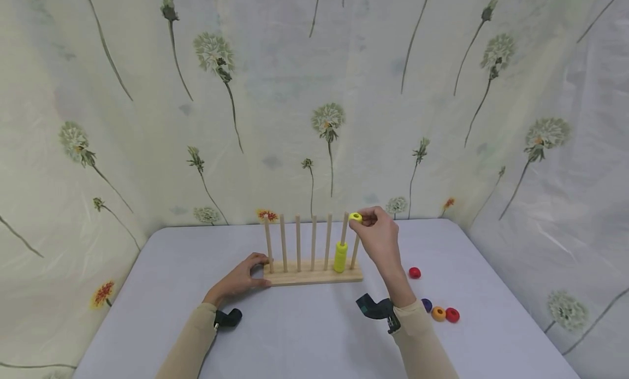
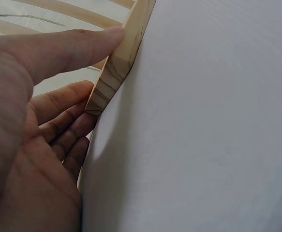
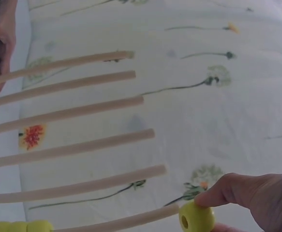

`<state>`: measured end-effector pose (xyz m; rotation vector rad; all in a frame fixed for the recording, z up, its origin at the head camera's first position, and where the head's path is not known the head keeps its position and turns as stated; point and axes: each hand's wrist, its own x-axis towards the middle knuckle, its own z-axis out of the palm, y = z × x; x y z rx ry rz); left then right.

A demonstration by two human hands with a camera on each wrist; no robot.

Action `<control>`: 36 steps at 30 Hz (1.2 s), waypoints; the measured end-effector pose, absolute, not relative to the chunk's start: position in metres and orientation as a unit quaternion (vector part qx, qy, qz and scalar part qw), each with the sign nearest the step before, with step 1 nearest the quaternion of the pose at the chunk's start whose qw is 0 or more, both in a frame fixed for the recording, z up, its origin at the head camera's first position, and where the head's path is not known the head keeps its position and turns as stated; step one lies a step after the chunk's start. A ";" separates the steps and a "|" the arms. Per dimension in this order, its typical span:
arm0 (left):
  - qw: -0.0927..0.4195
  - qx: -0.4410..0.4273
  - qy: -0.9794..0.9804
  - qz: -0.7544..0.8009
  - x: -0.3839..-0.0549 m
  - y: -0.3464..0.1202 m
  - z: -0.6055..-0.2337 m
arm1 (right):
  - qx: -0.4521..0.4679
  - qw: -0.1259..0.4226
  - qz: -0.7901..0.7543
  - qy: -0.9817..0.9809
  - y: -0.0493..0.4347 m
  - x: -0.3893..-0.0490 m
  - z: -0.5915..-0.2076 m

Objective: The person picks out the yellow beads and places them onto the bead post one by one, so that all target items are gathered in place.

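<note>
A wooden peg rack with a row of upright dowels stands on the table. My left hand grips its left end; in the left wrist view the thumb lies on one edge of the base and the fingers on the other. Between thumb and fingers, my right hand pinches a yellow bead at the tip of the second dowel from the right. Its hole faces the dowel tip in the right wrist view. Lower on that dowel sits a stack of yellow beads. The other dowels carry no beads.
Right of the rack lies a red bead. Nearer the front are a purple bead, partly behind the right wrist, an orange bead and another red bead. A flower-print curtain hangs behind the white table.
</note>
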<state>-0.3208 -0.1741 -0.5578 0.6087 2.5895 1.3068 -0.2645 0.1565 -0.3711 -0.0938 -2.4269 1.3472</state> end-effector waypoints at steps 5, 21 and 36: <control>0.085 0.209 0.870 0.439 -0.321 -0.174 -0.557 | -0.032 0.187 0.470 -0.862 0.157 -0.269 -0.368; 0.086 0.215 0.871 0.434 -0.321 -0.174 -0.555 | -0.022 0.188 0.471 -0.862 0.149 -0.276 -0.360; 0.086 0.214 0.870 0.436 -0.321 -0.174 -0.555 | -0.035 0.186 0.460 -0.867 0.143 -0.283 -0.358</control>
